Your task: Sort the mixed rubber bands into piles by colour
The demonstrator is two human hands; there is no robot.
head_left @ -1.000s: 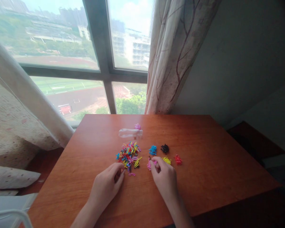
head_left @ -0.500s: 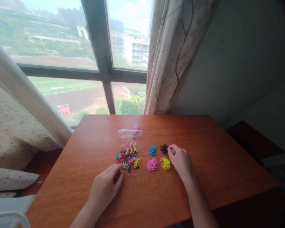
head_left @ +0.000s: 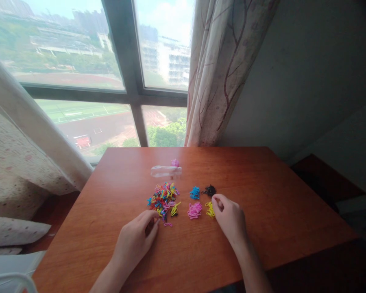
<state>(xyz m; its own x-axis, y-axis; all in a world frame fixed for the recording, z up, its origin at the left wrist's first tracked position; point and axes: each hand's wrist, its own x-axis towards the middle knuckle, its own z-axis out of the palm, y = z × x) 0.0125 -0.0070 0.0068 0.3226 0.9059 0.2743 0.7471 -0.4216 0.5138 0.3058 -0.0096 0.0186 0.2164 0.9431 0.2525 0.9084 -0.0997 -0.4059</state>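
Note:
Small coloured rubber bands lie on a wooden table [head_left: 262, 195]. A mixed pile [head_left: 164, 199] sits left of centre, and to its right are separate blue [head_left: 195, 193], black [head_left: 210, 190], pink [head_left: 194, 210] and yellow [head_left: 209, 208] heaps. My left hand [head_left: 136, 242] rests on the table with its fingers curled, the fingertips beside the mixed pile's near edge. My right hand [head_left: 230, 219] is pinched shut, its fingertips between the black and yellow heaps. What they pinch is too small to see. The hand covers the spot right of the yellow heap.
A clear plastic bottle [head_left: 165, 171] lies on its side behind the mixed pile, with a pink cap [head_left: 175, 162] just beyond it. Curtains [head_left: 222, 69] hang at the window behind the table. A patterned cushion [head_left: 15, 230] lies to the left, beyond the table's edge.
My right hand went from the pink heap up to the black heap, then drew back slightly towards the yellow heap, covering the red heap. My left hand stayed still.

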